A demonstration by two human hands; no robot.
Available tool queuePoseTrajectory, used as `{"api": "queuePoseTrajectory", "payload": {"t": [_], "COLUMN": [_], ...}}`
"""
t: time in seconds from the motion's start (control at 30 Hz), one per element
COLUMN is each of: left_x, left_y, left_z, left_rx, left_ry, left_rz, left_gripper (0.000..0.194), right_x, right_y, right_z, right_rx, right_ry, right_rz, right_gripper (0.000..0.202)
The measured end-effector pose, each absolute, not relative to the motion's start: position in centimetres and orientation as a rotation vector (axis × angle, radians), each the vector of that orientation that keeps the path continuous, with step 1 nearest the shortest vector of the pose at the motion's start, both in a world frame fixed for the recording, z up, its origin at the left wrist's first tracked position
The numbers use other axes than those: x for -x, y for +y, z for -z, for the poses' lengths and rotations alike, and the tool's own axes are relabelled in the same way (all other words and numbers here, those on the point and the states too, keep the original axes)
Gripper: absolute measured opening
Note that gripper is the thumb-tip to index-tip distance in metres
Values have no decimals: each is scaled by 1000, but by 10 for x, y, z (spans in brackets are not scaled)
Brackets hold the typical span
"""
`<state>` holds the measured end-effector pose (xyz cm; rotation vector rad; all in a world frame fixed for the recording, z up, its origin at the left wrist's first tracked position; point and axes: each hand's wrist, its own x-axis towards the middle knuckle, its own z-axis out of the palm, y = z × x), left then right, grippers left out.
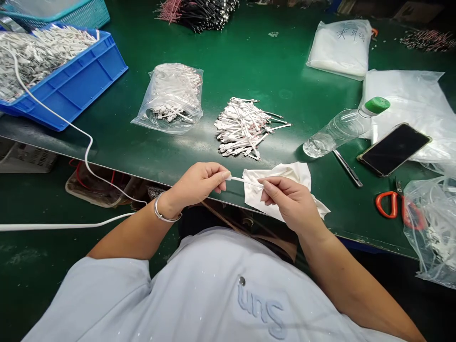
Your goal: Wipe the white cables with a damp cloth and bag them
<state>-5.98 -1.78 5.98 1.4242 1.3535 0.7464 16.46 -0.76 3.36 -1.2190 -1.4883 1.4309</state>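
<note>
Between my two hands a short white cable (245, 181) is stretched nearly level, above the near edge of the green table. My left hand (204, 183) pinches its left end, where a small white piece shows at the fingertips. The thumb and fingers of my right hand (285, 194) close on the other end. Under and behind the right hand lies a crumpled cream cloth (301, 173). Just beyond the hands is a loose pile of short white cables (242, 126). To its left sits a clear bag of similar cables (174, 92).
A blue crate (81, 80) heaped with white pieces stands at left, a white cord (71, 124) trailing from it. On the right are a bottle (335, 130), a phone (394, 148), a slim metal tool (347, 167), orange-handled scissors (386, 204) and plastic bags (409, 102). Dark wires (203, 14) lie behind.
</note>
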Motion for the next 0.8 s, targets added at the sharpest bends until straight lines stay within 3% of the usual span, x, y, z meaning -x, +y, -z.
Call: {"api": "queuePoseTrajectory", "payload": {"t": [0.23,0.43,0.57,0.67,0.8], "left_x": [66,89,97,93,89], "left_y": [-21,-29,-30,-30,-30], "left_z": [-54,-29,0,15,21], "left_rx": [-1541,-2028,-2155,-2232,-2280], "left_ry": [1470,1824,2165,2278,2312], "left_rz": [-654,-729,-796,-919,-1026], "left_gripper": [33,32,28,28,27], "right_x": [-162,-217,-292,-329,-343], "right_y": [-12,33,87,119,153], "right_z": [-23,-10,-10,-14,-19], "right_rx": [1288,1500,1899,2227,2447], "right_ry": [-1696,-1679,-1213,-963,-777], "right_rz": [-1306,-371,122,22,-162], "right_gripper": [27,28,55,86,104]}}
